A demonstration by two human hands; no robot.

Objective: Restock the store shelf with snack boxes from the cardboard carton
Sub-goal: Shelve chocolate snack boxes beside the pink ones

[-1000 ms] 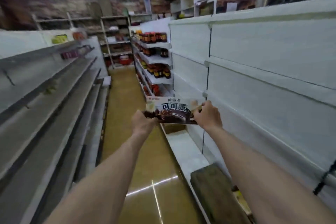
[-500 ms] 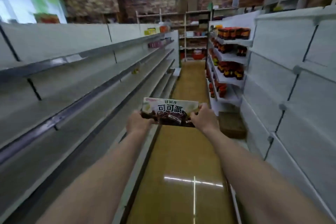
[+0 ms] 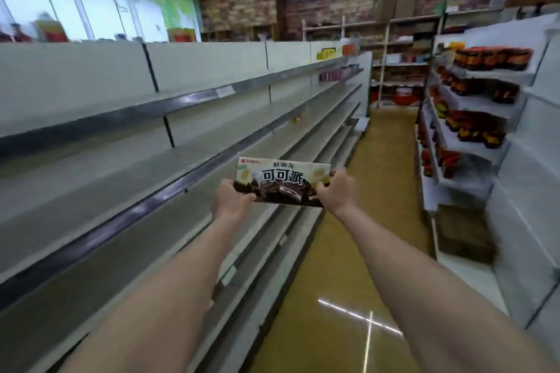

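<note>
Head view: I hold one snack box [image 3: 283, 183] out in front of me at arm's length, long side level, printed face toward me. My left hand [image 3: 231, 201] grips its left end, fingers curled round the lower corner; my right hand [image 3: 335, 192] grips the right end the same way. Neither end is let go.

Change over the last second: my view has swung from the white panelled unit, which now sits at the right edge, to the long grey shelf run [image 3: 169, 166] on my left. A second ago the box hung before the white unit; half a second ago over the aisle floor [image 3: 348, 251]; now it hangs over the front edges of the grey shelves, not yet touching any of them. The two-handed hold is unchanged through all three frames.

Reading for the task: I am turning toward the grey run, so this looks like the placement side (its near tiers are bare). Which tier I am aiming at I cannot tell; the frame is motion-blurred. A brown carton-like shape [image 3: 463, 230] sits low at the right, probably the supply carton. The stocked jars [image 3: 491, 59] further right are not my concern.
</note>
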